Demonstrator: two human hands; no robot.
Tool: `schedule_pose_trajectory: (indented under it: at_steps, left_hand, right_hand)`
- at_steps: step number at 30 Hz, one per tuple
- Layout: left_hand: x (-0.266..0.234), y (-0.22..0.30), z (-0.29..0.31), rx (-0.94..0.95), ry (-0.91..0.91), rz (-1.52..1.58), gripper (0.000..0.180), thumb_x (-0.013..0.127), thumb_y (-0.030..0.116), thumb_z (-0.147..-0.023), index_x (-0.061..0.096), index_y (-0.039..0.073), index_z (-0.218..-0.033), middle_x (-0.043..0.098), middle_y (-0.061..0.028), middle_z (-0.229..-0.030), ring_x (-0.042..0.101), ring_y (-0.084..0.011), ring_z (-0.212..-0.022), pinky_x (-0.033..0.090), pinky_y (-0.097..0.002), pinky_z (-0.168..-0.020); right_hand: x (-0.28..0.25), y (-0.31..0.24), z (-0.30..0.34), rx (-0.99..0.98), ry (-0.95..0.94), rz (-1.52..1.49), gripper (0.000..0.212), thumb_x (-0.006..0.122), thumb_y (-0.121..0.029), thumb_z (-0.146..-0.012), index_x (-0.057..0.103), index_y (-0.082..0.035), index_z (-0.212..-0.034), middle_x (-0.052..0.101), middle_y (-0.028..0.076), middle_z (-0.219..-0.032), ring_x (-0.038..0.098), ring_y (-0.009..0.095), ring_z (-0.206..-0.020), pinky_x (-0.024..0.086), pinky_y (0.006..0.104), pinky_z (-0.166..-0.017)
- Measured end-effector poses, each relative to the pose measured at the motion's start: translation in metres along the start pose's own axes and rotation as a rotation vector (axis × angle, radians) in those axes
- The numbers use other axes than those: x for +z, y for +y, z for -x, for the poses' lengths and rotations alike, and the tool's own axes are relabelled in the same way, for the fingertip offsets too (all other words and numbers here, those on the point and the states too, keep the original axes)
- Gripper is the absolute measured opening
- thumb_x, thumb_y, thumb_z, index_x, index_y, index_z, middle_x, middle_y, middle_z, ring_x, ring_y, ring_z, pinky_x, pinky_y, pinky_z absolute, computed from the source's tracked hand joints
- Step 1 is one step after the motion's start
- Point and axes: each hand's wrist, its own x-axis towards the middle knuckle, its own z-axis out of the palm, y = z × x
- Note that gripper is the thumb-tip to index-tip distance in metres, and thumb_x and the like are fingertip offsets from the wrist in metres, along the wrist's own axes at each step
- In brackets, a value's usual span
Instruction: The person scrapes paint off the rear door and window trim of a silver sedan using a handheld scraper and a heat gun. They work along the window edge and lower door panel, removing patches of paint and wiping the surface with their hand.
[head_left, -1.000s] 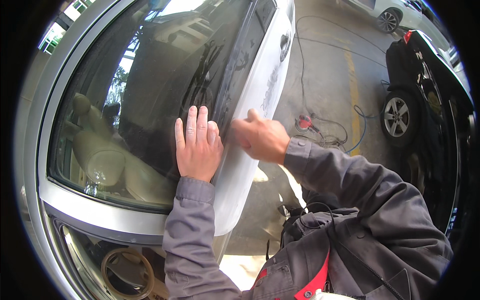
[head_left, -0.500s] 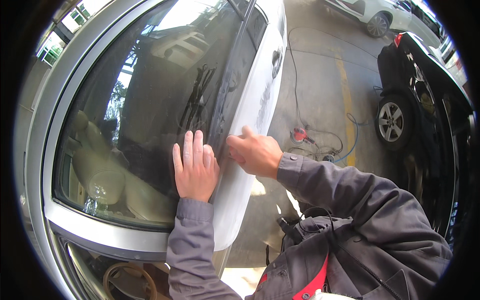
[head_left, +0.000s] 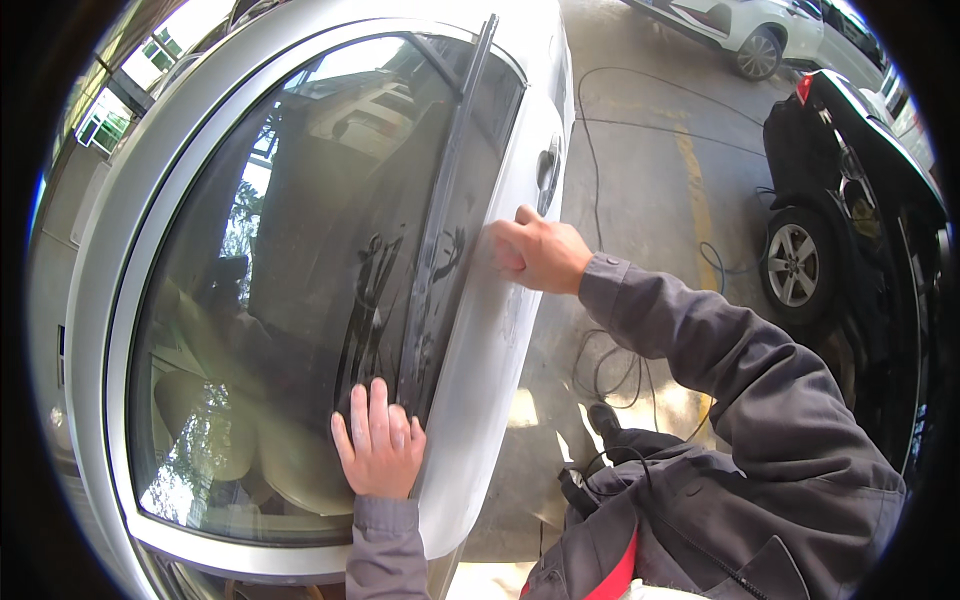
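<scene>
Looks like rubbing down the pale door (head_left: 465, 440), beside the window (head_left: 270, 270). Left hand (head_left: 380, 455) lies on the window, fingers splayed, empty; right hand (head_left: 538, 250) is curled at the door, can't tell if empty. Next move probably wants even pressure.

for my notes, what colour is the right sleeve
The right sleeve is grey; best in the head view.

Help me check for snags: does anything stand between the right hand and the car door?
Nothing visible does. The right hand is right at the car door; whether it holds something small is too blurred to tell. The left hand is on the window, out of the way.
</scene>
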Motion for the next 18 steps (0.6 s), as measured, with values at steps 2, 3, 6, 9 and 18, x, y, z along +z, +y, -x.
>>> schedule_pose_trajectory:
  at_steps: [2,3,6,9,18]
  left_hand:
    - [0.002,0.001,-0.001,-0.002,-0.015,-0.026,0.041,0.079,0.026,-0.087,0.056,0.015,-0.119,0.062,-0.0047,-0.155,0.059,-0.0308,-0.144,0.042,-0.0590,-0.121]
    - [0.004,0.001,0.001,-0.011,-0.030,-0.038,0.042,0.079,0.027,-0.087,0.056,0.015,-0.120,0.064,-0.0038,-0.153,0.060,-0.0310,-0.143,0.040,-0.0594,-0.122]
    - [0.010,0.003,0.006,-0.020,-0.042,-0.075,0.040,0.077,0.028,-0.088,0.057,0.016,-0.120,0.065,-0.0028,-0.152,0.060,-0.0310,-0.143,0.039,-0.0594,-0.123]
    - [0.024,-0.001,0.008,-0.018,-0.055,-0.109,0.037,0.074,0.031,-0.090,0.057,0.018,-0.120,0.066,-0.0020,-0.150,0.061,-0.0315,-0.142,0.036,-0.0603,-0.125]
    - [0.049,-0.001,0.016,0.005,-0.049,-0.101,0.029,0.072,0.026,-0.096,0.057,0.022,-0.120,0.066,-0.0040,-0.149,0.060,-0.0381,-0.142,0.036,-0.0636,-0.124]
  right_hand:
    - [-0.008,0.030,-0.015,0.039,-0.031,-0.006,0.033,0.079,-0.018,-0.082,0.063,-0.021,-0.110,0.061,0.007,-0.095,0.067,0.028,-0.090,0.060,0.0451,-0.070]
    - [-0.012,0.041,-0.024,0.050,-0.036,-0.003,0.033,0.079,-0.019,-0.082,0.064,-0.021,-0.111,0.061,0.007,-0.097,0.067,0.028,-0.090,0.060,0.0449,-0.071]
    - [-0.018,0.079,-0.049,0.052,-0.044,0.008,0.035,0.078,-0.020,-0.082,0.064,-0.021,-0.114,0.061,0.009,-0.101,0.067,0.030,-0.086,0.060,0.0446,-0.073]
    - [-0.013,0.123,-0.074,0.017,-0.017,0.013,0.036,0.074,-0.020,-0.082,0.065,-0.022,-0.116,0.060,0.008,-0.097,0.068,0.030,-0.087,0.060,0.0453,-0.074]
    - [0.006,0.166,-0.093,0.011,0.075,0.082,0.047,0.080,-0.024,-0.080,0.063,-0.021,-0.124,0.065,0.008,-0.104,0.071,0.032,-0.092,0.061,0.0466,-0.079]
